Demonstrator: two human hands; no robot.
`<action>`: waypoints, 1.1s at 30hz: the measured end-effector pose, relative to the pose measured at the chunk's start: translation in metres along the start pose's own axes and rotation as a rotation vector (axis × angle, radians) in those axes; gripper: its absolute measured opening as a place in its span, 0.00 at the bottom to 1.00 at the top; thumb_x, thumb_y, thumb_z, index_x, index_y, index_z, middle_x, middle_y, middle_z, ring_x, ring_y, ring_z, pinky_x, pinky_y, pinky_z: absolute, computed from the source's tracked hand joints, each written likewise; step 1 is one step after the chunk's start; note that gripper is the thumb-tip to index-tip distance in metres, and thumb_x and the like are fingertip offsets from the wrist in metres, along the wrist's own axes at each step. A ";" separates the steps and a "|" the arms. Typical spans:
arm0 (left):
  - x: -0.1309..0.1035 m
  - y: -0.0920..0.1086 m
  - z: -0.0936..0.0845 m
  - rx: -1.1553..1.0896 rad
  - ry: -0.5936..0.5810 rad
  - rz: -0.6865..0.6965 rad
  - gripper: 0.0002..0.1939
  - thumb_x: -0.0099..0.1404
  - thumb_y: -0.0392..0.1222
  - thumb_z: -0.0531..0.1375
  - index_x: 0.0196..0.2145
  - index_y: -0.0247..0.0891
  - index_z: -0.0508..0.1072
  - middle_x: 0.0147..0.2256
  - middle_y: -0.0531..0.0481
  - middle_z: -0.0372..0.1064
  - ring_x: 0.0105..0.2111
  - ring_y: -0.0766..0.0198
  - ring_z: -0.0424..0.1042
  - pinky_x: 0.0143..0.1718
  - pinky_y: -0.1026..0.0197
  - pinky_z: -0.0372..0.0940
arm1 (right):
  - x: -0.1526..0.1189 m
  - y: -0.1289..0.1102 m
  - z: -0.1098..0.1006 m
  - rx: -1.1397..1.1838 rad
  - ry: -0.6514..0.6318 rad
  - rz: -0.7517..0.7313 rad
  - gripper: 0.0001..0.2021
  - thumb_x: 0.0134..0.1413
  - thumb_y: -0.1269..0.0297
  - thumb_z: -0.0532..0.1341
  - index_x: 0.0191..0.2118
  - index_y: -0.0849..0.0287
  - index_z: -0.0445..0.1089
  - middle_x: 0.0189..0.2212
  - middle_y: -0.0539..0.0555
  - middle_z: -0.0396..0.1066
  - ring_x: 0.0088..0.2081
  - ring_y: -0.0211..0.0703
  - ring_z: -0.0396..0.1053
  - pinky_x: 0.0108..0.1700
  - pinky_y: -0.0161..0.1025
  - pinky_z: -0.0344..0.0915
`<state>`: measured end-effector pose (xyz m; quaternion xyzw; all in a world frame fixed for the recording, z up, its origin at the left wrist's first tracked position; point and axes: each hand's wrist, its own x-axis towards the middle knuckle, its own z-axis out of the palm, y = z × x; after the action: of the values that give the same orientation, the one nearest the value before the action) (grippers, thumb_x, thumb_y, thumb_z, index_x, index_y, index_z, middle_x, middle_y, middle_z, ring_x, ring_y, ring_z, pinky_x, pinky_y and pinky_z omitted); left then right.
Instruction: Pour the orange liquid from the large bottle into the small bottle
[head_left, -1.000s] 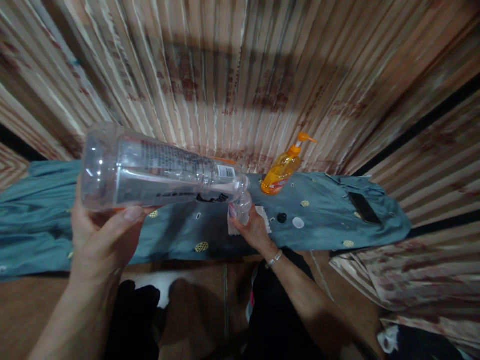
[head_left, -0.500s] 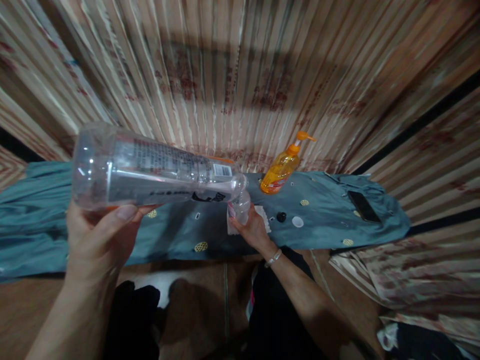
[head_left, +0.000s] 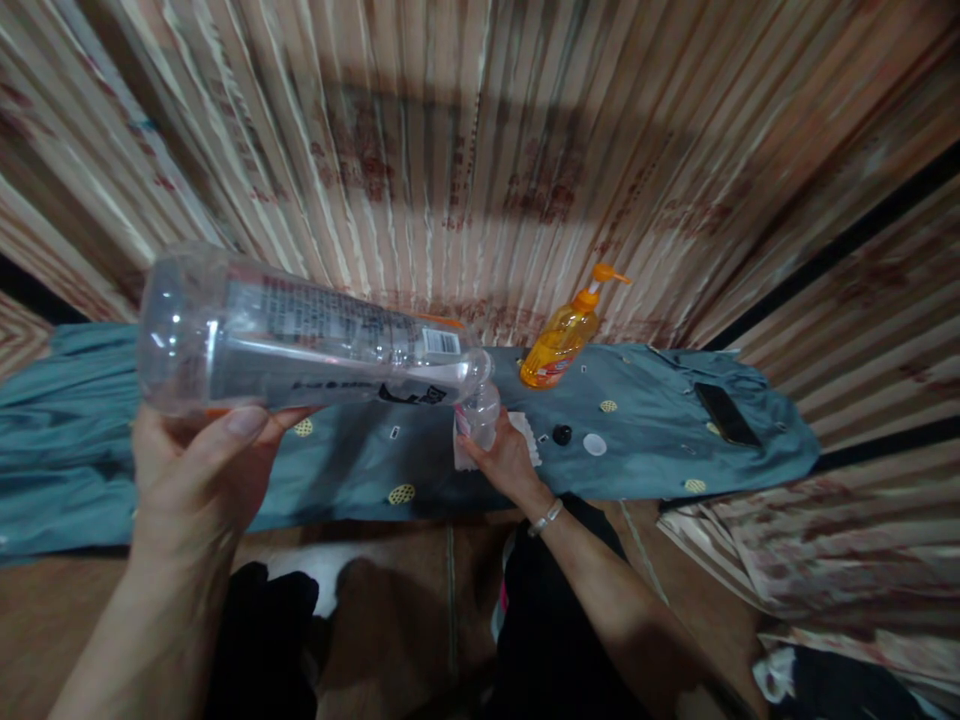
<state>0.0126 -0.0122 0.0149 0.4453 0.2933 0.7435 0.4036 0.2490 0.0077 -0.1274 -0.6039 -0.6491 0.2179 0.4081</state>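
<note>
My left hand (head_left: 199, 470) grips the base end of a large clear plastic bottle (head_left: 300, 345), which is tipped almost flat with its neck pointing right. The bottle's mouth meets the top of a small clear bottle (head_left: 478, 418) that my right hand (head_left: 508, 462) holds upright on the blue-green cloth (head_left: 360, 455). A white cloth or tissue (head_left: 529, 435) lies under the small bottle. A silver bracelet sits on my right wrist.
An orange pump bottle of soap (head_left: 564, 340) stands at the back of the cloth. A black cap (head_left: 562, 434) and a white cap (head_left: 595, 444) lie right of my hand. A black phone (head_left: 726, 414) rests at the cloth's right end. Striped mats surround it.
The large bottle's base has drifted slightly left and up, tilting a little more. My right hand and the small bottle have stayed in place.
</note>
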 end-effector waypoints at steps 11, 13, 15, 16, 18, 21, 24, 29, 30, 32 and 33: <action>-0.002 0.000 -0.002 0.035 0.021 -0.007 0.07 0.44 0.34 0.68 0.24 0.41 0.75 0.18 0.53 0.69 0.28 0.60 0.73 0.38 0.49 0.75 | 0.000 -0.001 0.000 -0.001 -0.004 -0.003 0.31 0.49 0.61 0.64 0.58 0.61 0.57 0.48 0.60 0.72 0.49 0.51 0.71 0.50 0.46 0.68; -0.002 0.001 0.000 0.009 0.023 -0.021 0.15 0.43 0.34 0.68 0.32 0.46 0.76 0.21 0.54 0.70 0.32 0.57 0.75 0.40 0.45 0.74 | 0.000 -0.001 -0.001 -0.004 -0.001 -0.005 0.31 0.49 0.61 0.64 0.58 0.60 0.56 0.48 0.60 0.71 0.49 0.51 0.71 0.50 0.47 0.68; -0.002 0.001 0.002 -0.005 0.021 -0.031 0.23 0.44 0.34 0.68 0.39 0.50 0.74 0.24 0.54 0.72 0.36 0.54 0.75 0.42 0.43 0.73 | -0.001 -0.002 -0.001 -0.006 0.000 -0.001 0.32 0.49 0.61 0.64 0.59 0.60 0.56 0.49 0.60 0.71 0.49 0.51 0.71 0.50 0.47 0.68; -0.002 0.001 0.003 -0.006 0.021 -0.032 0.26 0.44 0.34 0.68 0.42 0.51 0.73 0.25 0.54 0.73 0.37 0.54 0.76 0.43 0.42 0.73 | -0.001 -0.002 -0.001 -0.007 0.001 0.000 0.32 0.48 0.61 0.64 0.59 0.61 0.56 0.49 0.60 0.71 0.49 0.51 0.71 0.50 0.47 0.68; -0.002 0.000 0.003 -0.010 0.016 -0.036 0.28 0.45 0.35 0.68 0.45 0.51 0.71 0.27 0.53 0.74 0.37 0.53 0.76 0.44 0.42 0.72 | -0.001 -0.002 -0.001 -0.005 0.003 0.000 0.31 0.48 0.61 0.64 0.58 0.61 0.57 0.48 0.60 0.71 0.49 0.51 0.71 0.50 0.46 0.68; -0.002 -0.001 0.002 -0.020 -0.003 -0.031 0.30 0.45 0.35 0.68 0.47 0.52 0.70 0.28 0.53 0.74 0.37 0.53 0.76 0.44 0.41 0.72 | -0.001 0.000 0.000 -0.007 0.002 -0.004 0.31 0.48 0.60 0.64 0.58 0.59 0.57 0.48 0.59 0.72 0.49 0.51 0.71 0.50 0.46 0.68; -0.002 -0.001 0.002 -0.022 -0.005 -0.024 0.31 0.44 0.35 0.69 0.47 0.53 0.70 0.26 0.54 0.74 0.35 0.54 0.76 0.42 0.44 0.73 | 0.000 0.001 0.001 -0.010 0.004 -0.007 0.31 0.48 0.59 0.64 0.58 0.60 0.57 0.48 0.60 0.72 0.49 0.51 0.71 0.50 0.46 0.68; -0.004 -0.001 0.002 -0.025 -0.015 -0.036 0.26 0.45 0.35 0.69 0.43 0.52 0.72 0.23 0.55 0.71 0.33 0.57 0.76 0.39 0.48 0.75 | 0.000 0.000 0.000 -0.004 -0.007 0.002 0.30 0.49 0.60 0.64 0.57 0.61 0.57 0.47 0.60 0.72 0.47 0.51 0.72 0.49 0.46 0.69; -0.004 -0.001 0.002 -0.025 -0.018 -0.039 0.24 0.45 0.35 0.68 0.41 0.51 0.73 0.23 0.55 0.70 0.33 0.57 0.75 0.37 0.48 0.76 | 0.000 -0.001 0.000 -0.004 -0.006 0.000 0.30 0.48 0.60 0.64 0.57 0.61 0.57 0.46 0.59 0.72 0.47 0.51 0.72 0.49 0.46 0.69; -0.005 -0.001 0.002 -0.024 -0.016 -0.045 0.16 0.46 0.35 0.68 0.34 0.49 0.75 0.21 0.55 0.68 0.31 0.58 0.75 0.35 0.49 0.76 | 0.000 -0.001 0.000 -0.006 -0.003 -0.003 0.29 0.49 0.60 0.64 0.57 0.60 0.58 0.46 0.59 0.73 0.47 0.50 0.72 0.48 0.46 0.69; -0.005 -0.002 0.001 -0.019 -0.014 -0.047 0.11 0.47 0.35 0.67 0.30 0.46 0.75 0.20 0.55 0.66 0.30 0.59 0.74 0.35 0.49 0.76 | 0.000 0.000 0.000 -0.006 0.001 -0.005 0.29 0.49 0.60 0.64 0.57 0.60 0.58 0.46 0.59 0.73 0.47 0.50 0.72 0.49 0.46 0.69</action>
<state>0.0157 -0.0159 0.0119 0.4395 0.2938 0.7335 0.4271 0.2485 0.0073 -0.1273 -0.6035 -0.6509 0.2147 0.4074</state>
